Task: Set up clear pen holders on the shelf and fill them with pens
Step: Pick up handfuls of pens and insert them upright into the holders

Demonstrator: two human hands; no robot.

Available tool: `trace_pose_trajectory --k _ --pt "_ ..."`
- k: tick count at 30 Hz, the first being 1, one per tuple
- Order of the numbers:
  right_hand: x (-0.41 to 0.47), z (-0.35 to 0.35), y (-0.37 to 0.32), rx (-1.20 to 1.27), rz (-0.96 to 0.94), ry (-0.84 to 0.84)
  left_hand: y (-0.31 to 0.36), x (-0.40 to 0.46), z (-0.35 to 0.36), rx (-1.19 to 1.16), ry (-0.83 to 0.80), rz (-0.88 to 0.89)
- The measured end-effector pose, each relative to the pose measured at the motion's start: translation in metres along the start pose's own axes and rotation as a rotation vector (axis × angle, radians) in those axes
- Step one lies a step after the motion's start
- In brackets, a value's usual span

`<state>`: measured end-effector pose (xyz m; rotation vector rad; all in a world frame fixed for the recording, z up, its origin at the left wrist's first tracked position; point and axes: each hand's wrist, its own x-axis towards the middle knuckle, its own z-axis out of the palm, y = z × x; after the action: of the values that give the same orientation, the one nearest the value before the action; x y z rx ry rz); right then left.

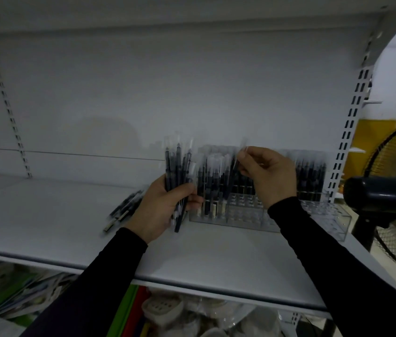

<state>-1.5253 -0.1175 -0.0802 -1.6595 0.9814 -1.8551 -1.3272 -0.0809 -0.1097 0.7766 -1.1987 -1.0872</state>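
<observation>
Two hands load dark pens into clear plastic pen holders on a white metal shelf.

The left hand grips a bundle of dark pens with clear caps, fingers curled round it. The right hand pinches a single pen above the partly filled clear pen holder. A second clear holder stands just right of it; loose pens lie on the shelf to the left.

I'm seeing a dim, grey-toned view with flat, soft light and no glare. Motion blur is smearing the pens and both hands. The shelf is bowing with wide-angle distortion toward its corners, the far right is looking brighter, and goods underneath are staying soft and unfocused.
</observation>
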Motion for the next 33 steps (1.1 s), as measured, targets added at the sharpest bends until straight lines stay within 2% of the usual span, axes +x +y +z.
trace_pose_trajectory --k 5,9,16,19,23,25,28,33 --pt "-0.003 0.004 0.009 -0.265 -0.043 -0.114 0.0 -0.001 0.0 -0.014 0.0 -0.011" --pt "-0.004 0.005 0.011 -0.283 0.002 -0.129 -0.002 0.0 -0.003 0.045 -0.004 -0.009" --pt "-0.006 0.0 0.011 -0.477 0.006 -0.242 -0.003 0.0 -0.004 0.07 -0.026 -0.016" --pt "-0.008 -0.003 0.005 -0.512 0.002 -0.219 -0.002 0.0 -0.004 0.075 -0.033 -0.013" --pt "-0.012 -0.008 -0.008 -0.337 0.009 -0.144 -0.002 -0.001 0.002 0.055 -0.063 -0.021" --pt "-0.015 -0.008 -0.017 -0.209 0.07 -0.224 -0.002 -0.002 0.009 0.033 -0.083 -0.026" --pt "-0.021 -0.008 -0.022 -0.162 0.132 -0.398 -0.004 -0.004 0.023 0.039 -0.123 -0.028" --pt "-0.023 -0.017 -0.019 -0.035 0.246 -0.419 -0.005 -0.004 0.038 0.031 -0.153 -0.028"
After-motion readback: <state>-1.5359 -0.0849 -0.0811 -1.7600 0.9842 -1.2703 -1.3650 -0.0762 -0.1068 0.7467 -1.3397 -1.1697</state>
